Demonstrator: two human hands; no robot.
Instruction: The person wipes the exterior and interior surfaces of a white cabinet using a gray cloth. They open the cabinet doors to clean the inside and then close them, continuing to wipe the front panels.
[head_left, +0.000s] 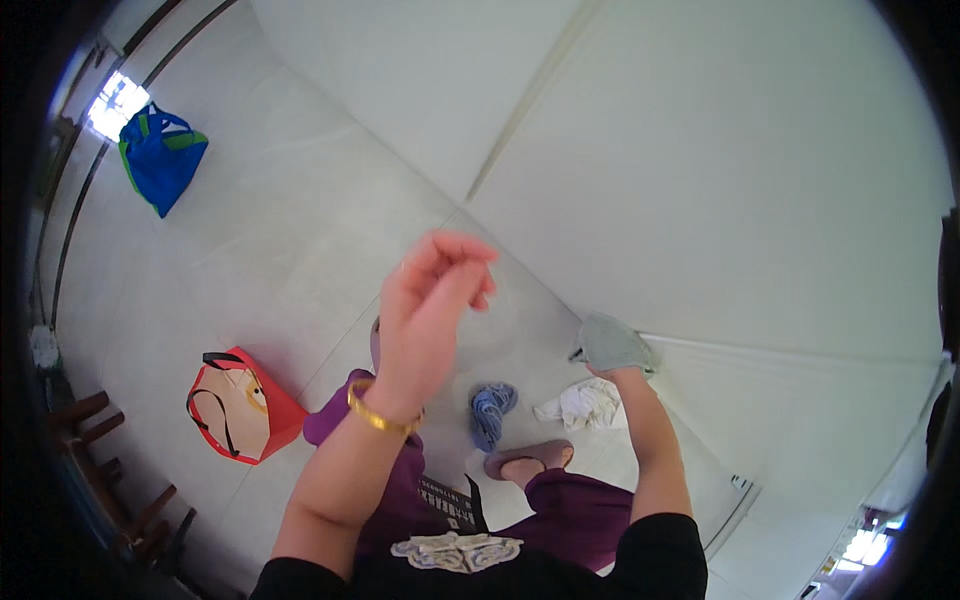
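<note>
My left hand (439, 300), slightly blurred, is raised in mid-view with its fingers curled in and the thumb against them. Nothing shows in it, and a gold bracelet (379, 416) circles the wrist. Over on the right, my right hand (604, 371) holds a grey-green cloth (615, 345) at the foot of a large white panel surface (675, 187). The cloth covers most of that hand, so its fingers are hidden. Below it lies a crumpled white cloth (589, 405) on the floor. A bundled blue cloth (491, 415) sits left of that, by my slippered foot (529, 459).
At left stands a red bag (281, 420) with black handles. Farther off, a blue and green bag (165, 165) rests on the tiled floor (247, 247). Brown wooden furniture legs (105, 450) line the lower left. Purple trousers and a dark item bearing writing (450, 506) are below me.
</note>
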